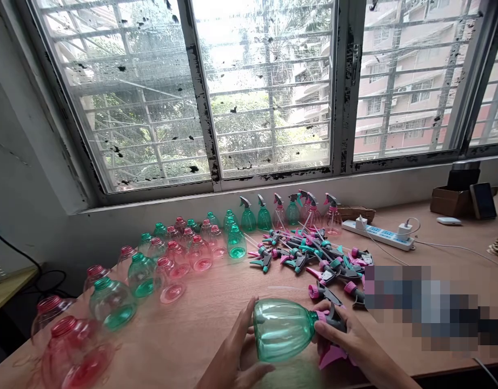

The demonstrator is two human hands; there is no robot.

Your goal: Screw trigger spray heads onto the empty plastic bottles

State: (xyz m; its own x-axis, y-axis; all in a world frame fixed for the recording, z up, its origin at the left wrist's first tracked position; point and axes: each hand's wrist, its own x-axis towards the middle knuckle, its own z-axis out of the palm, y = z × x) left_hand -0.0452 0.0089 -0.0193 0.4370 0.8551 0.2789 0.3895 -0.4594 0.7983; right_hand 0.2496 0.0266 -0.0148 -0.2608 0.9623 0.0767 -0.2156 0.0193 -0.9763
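Note:
A clear green spray bottle (283, 329) lies sideways in the air above the near part of the table, its base towards the left. My left hand (243, 346) is cupped around the base end, fingers behind and thumb below. At the neck, my right hand (344, 337) is closed on a spray head (333, 321) with a pink collar and grey body. The collar sits at the bottle's mouth; how far it is screwed on I cannot tell. A pink trigger (332, 356) hangs under my right hand.
Loose spray heads (309, 251) lie heaped beyond my hands. Open pink bottles (76, 351) and green bottles (113, 302) stand to the left. Several bottles with heads (279, 213) line the wall. A power strip (378, 235) lies at right, near a blurred patch.

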